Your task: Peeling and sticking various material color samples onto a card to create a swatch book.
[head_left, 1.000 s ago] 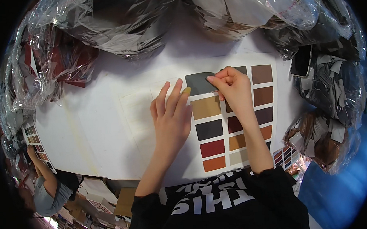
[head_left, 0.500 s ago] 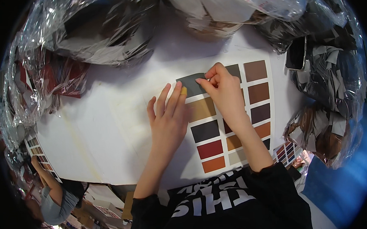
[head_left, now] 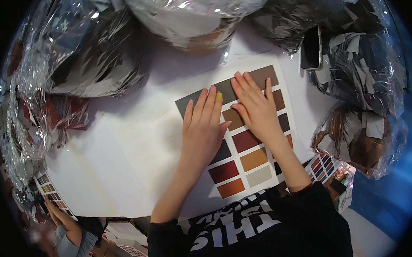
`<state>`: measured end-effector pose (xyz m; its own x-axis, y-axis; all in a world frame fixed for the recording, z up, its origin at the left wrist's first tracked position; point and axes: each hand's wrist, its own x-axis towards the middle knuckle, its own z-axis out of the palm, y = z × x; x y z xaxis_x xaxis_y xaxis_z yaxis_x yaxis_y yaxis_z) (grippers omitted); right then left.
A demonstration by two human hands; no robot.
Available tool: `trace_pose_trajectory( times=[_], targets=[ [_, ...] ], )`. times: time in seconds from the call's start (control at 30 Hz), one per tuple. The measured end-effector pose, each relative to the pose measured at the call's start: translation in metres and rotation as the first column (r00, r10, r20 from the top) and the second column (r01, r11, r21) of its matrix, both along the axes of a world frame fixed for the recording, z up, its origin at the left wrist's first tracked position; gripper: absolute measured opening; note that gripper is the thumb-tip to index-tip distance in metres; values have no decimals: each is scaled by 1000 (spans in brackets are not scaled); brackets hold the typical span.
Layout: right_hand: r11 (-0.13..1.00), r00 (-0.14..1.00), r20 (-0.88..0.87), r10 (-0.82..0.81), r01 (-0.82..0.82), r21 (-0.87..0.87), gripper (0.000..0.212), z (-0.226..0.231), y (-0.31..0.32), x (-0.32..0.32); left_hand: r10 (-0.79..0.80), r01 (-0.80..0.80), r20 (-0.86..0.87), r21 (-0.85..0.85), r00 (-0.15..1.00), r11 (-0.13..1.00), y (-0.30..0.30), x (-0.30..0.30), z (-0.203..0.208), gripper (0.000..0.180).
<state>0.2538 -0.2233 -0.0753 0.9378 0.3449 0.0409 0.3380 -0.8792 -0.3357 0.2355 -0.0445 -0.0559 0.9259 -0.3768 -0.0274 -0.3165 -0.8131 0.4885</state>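
Note:
A white sample card point(head_left: 261, 63) with rows of coloured swatches lies on the white table under both hands. My left hand point(head_left: 201, 126), with a yellow wrap on one finger, rests palm down, its fingertips on the dark grey swatches point(head_left: 184, 103) of the top row. My right hand point(head_left: 257, 108) lies flat beside it, fingers stretched over the top row between the grey swatch point(head_left: 224, 89) and the brown swatch point(head_left: 264, 75). Neither hand grips anything. Lower rows show a maroon swatch point(head_left: 246, 140), an ochre swatch point(head_left: 253, 159) and an orange swatch point(head_left: 230, 188). Some swatches are partly hidden by the hands.
Clear plastic bags point(head_left: 102, 64) of cut pieces line the table's far and left sides. More bags point(head_left: 352, 74) and a phone point(head_left: 311, 48) are at the right. A person in a grey shirt point(head_left: 74, 244) works at lower left by another swatch card point(head_left: 50, 188).
My right hand has gone from a pinch at the grey swatch's edge to lying flat. My left hand has moved right, closer to it. The card appears shifted left and tilted in view.

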Motion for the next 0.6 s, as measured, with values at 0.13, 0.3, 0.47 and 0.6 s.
trace_pose_trajectory(
  times=[0.13,0.3,0.47,0.6],
  targets=[
    [999,999,31,-39,39,8,60,-5,3,-4,-34,31,48,49,998,998,-9,0,-7,61],
    [997,1000,-13,-27,28,72,58,-1,-1,-5,36,-36,-3,16,999,999,-1,-8,-1,56],
    [998,999,-35,-3,5,69,58,1,5,-21,132,-132,-13,-21,991,991,5,-24,-7,56],
    [998,1000,10,21,-22,53,60,-3,4,-20,148,-148,5,-14,989,989,4,-26,-7,55]
  ],
)
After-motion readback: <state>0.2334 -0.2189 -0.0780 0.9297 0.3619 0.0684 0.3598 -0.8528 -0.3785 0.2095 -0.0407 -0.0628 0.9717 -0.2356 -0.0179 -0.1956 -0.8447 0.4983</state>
